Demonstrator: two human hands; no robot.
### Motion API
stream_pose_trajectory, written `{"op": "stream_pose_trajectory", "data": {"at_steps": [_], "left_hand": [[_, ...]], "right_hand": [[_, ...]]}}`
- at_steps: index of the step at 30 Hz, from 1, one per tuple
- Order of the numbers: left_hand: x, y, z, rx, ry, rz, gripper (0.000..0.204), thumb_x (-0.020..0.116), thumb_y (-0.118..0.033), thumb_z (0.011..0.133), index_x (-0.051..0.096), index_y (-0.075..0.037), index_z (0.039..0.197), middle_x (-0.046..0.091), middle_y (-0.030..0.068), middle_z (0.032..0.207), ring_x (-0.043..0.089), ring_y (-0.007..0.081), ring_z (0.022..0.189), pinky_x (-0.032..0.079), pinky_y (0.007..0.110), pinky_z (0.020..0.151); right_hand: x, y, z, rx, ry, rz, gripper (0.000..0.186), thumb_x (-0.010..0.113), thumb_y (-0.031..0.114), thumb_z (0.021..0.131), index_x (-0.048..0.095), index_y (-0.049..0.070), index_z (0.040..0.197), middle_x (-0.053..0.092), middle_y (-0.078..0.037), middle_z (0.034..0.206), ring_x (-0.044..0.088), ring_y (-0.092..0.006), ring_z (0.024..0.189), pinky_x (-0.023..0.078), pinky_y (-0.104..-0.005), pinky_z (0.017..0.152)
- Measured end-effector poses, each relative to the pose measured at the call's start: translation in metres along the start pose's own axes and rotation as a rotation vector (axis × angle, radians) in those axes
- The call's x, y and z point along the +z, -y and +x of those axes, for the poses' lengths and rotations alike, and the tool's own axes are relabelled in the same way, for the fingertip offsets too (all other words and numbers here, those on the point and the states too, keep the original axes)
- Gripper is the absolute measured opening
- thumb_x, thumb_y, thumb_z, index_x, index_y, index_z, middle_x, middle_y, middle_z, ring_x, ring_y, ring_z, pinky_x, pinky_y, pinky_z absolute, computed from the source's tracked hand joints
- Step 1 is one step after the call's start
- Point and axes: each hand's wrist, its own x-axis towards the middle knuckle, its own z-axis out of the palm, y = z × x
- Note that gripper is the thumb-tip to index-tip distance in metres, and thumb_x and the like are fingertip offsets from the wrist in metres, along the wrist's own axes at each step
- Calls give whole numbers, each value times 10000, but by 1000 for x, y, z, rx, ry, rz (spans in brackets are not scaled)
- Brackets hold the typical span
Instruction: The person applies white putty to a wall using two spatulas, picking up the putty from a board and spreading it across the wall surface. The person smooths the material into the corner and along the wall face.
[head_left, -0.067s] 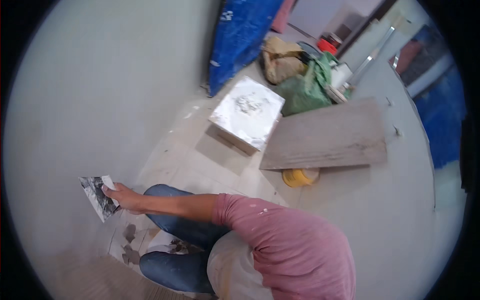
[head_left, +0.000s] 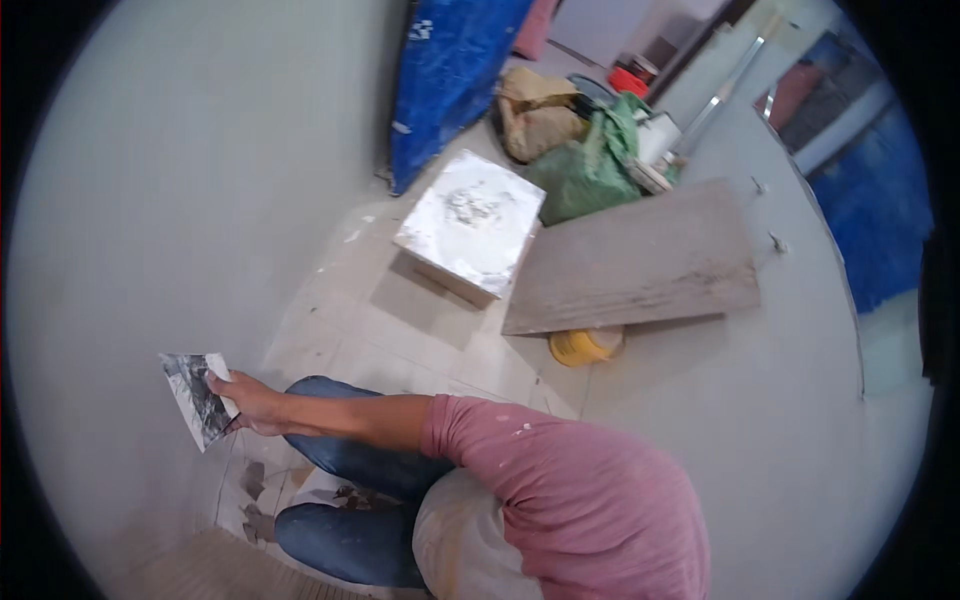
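My right hand (head_left: 255,402) reaches left and grips a wide putty knife (head_left: 196,400), thumb laid over its white back edge. The knife's blade is dark and smeared with pale filler. It is held at the grey wall (head_left: 160,220); whether the blade touches the wall I cannot tell. Below the hand, my knees in blue jeans (head_left: 350,545) are bent, and brown-grey scraps (head_left: 258,522) lie on the floor beside them. My left hand does not show.
A box with a white, filler-smeared top (head_left: 470,225) stands ahead. Right of it a grey-brown board (head_left: 640,260) leans over a yellow bucket (head_left: 585,347). Green and tan sacks (head_left: 590,165) lie behind, near a blue sheet (head_left: 450,85). A long metal bar (head_left: 715,105) rests farther right.
The view has swung slightly, so the box, board and sacks sit farther left. My right hand keeps its grip on the putty knife, with its place in the picture nearly the same.
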Motion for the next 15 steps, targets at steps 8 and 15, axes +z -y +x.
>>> {"op": "stream_pose_trajectory", "data": {"at_steps": [8, 15], "left_hand": [[48, 84, -51, -14, -21, 122, 448, 464, -257, 1090, 513, 117, 1332, 641, 349, 1152, 636, 494, 984, 544, 517, 836], [54, 114, -62, 0, 28, 30, 483, 441, -265, 1094, 487, 137, 1356, 624, 373, 1167, 620, 527, 998, 538, 545, 844]], "right_hand": [[-52, 58, -47, -87, -7, 294, 507, 436, 585, 1066, 561, 185, 1351, 685, -44, 1239, 679, -219, 1099, 557, -437, 926], [-52, 87, -79, -200, -37, 399, 561, 434, 613, 1052, 559, 169, 1373, 682, -76, 1276, 670, -245, 1142, 562, -449, 925]]}}
